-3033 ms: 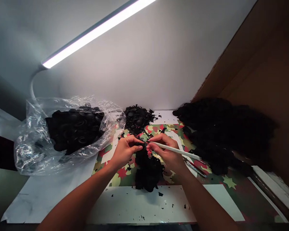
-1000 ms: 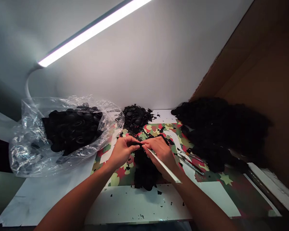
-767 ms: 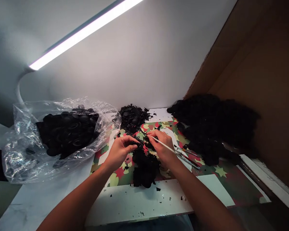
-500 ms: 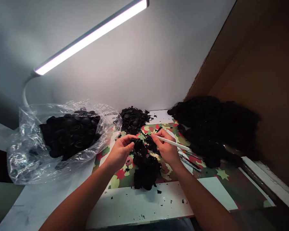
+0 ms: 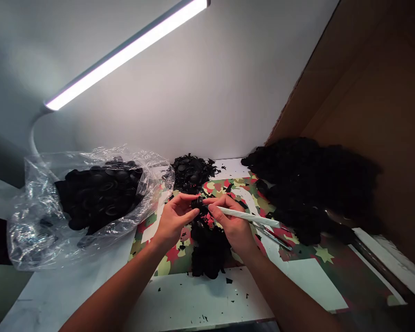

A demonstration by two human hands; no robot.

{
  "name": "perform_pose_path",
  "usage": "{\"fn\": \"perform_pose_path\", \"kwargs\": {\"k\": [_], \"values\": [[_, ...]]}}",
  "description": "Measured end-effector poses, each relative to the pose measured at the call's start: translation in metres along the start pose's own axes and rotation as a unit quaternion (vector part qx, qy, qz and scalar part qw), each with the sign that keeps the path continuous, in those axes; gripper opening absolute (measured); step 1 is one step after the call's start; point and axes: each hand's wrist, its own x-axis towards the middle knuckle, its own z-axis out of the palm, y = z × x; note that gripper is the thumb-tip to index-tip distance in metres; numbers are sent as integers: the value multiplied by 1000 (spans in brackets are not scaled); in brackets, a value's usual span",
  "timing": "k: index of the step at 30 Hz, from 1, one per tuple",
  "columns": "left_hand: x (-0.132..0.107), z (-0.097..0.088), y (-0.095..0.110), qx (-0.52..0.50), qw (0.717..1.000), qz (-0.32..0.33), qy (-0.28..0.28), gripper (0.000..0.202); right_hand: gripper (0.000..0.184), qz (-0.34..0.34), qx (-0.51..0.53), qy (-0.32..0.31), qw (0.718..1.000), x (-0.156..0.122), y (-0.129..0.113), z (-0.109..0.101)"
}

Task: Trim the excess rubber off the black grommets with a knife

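My left hand [image 5: 174, 217] pinches a small black round part [image 5: 196, 203] between thumb and fingers. My right hand [image 5: 230, 221] grips a thin white stick-like tool [image 5: 252, 216], its tip set against that part. Both hands hover over a small heap of black parts [image 5: 207, 246] lying on the camouflage-patterned mat [image 5: 307, 258].
A clear plastic bag [image 5: 31, 221] full of black round parts lies at the left. Black scraps [image 5: 192, 171] sit by the back wall. A big dark pile [image 5: 311, 184] fills the right, against a brown cardboard wall [image 5: 376, 92]. Metal tweezers [image 5: 275, 237] lie on the mat. A lamp bar [image 5: 124, 53] hangs overhead.
The hands parted briefly, then came back together. The white tool has swung from pointing toward me to pointing right, and its tip is on the part again.
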Motion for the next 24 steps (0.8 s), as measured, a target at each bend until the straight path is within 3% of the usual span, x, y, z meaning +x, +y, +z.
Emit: {"fn": "perform_pose_path", "kwargs": {"k": [6, 11, 14, 18, 21, 23, 24], "values": [[-2, 2, 0, 26, 999, 25, -4, 27, 22, -4, -27, 9, 1000, -1, 3, 0], [-3, 3, -1, 40, 998, 54, 2, 26, 20, -75, -113, 25, 990, -4, 5, 2], [-3, 3, -2, 67, 995, 74, 3, 23, 16, -151, -182, 35, 971, -8, 4, 7], [-10, 7, 0, 123, 984, 130, 21, 17, 14, -252, -295, 55, 920, -6, 7, 10], [-16, 12, 3, 122, 979, 163, 18, 12, 17, -225, -365, 99, 898, 9, 18, -1], [-17, 13, 3, 91, 985, 143, 4, 14, 17, -160, -391, 138, 896, 21, 27, -13], [-16, 12, 1, 67, 991, 120, 0, 17, 20, -129, -404, 122, 897, 25, 31, -19]]}}
